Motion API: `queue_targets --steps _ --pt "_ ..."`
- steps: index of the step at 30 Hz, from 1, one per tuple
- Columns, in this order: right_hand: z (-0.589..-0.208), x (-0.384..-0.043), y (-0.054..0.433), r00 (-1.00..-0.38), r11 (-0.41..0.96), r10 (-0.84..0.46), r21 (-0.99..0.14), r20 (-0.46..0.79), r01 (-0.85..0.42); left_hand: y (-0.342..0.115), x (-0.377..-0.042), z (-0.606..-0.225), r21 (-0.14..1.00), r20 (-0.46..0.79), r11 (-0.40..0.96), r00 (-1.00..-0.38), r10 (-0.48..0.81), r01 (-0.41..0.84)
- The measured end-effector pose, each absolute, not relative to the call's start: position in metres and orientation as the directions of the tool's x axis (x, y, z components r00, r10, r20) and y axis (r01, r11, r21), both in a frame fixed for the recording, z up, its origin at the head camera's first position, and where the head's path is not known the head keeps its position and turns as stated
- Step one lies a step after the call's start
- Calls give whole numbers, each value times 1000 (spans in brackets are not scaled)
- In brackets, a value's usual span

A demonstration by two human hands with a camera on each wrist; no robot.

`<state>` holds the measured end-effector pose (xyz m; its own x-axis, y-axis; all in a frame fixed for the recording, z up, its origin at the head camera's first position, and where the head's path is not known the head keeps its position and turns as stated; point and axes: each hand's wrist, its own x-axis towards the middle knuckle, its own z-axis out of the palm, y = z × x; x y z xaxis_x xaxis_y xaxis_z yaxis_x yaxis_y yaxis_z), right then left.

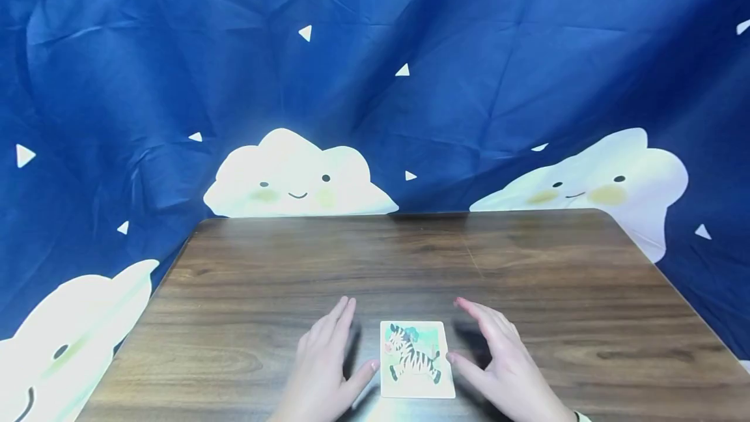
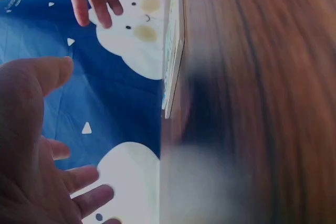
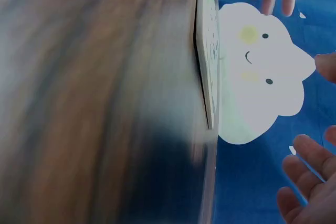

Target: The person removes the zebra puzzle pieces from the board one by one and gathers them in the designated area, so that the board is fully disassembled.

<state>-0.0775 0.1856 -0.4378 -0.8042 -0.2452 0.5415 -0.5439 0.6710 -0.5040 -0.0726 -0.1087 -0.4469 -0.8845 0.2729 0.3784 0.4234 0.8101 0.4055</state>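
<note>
A flat, near-square picture board (image 1: 430,386) with a running zebra on a pale green ground lies near the front of the wooden table. Just left of it is my left hand (image 1: 325,357), fingers extended forward, its thumb close to the board's left edge. On the other side my right hand (image 1: 506,366) mirrors it, thumb at the right edge; whether that thumb touches cannot be told. Neither hand grips anything. Seen edge-on in the left wrist view, the board (image 2: 174,51) looks thin and rests flat; the right wrist view shows its edge (image 3: 208,51) too.
The dark wood-grain table (image 1: 263,266) stretches away beyond the hands to rounded back corners. Behind it hangs a blue cloth (image 1: 375,83) printed with white smiling clouds and small white triangles. A pale band (image 1: 581,417) circles the right wrist.
</note>
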Motion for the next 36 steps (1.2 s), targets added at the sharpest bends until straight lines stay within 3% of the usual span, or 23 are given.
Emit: queue_targets --steps 5,11,20,27,36 --pt "-439 -84 175 -767 671 -255 -464 589 -579 -104 -75 -449 465 331 789 -906 265 401" --pt "-441 -91 166 -769 682 -293 -440 568 -584 -101 -78 -452 518 264 765 -923 281 381" --pt "-446 -101 151 -819 692 -319 -474 477 -545 -97 -84 -456 543 198 749 -924 327 381" --pt "-446 -109 139 -899 694 -311 -572 309 -437 -93 -90 -459 567 180 732 -924 338 378" --pt "-452 -120 127 -899 674 -367 -597 241 -435 -91 -98 -458 553 173 753 -933 315 357"
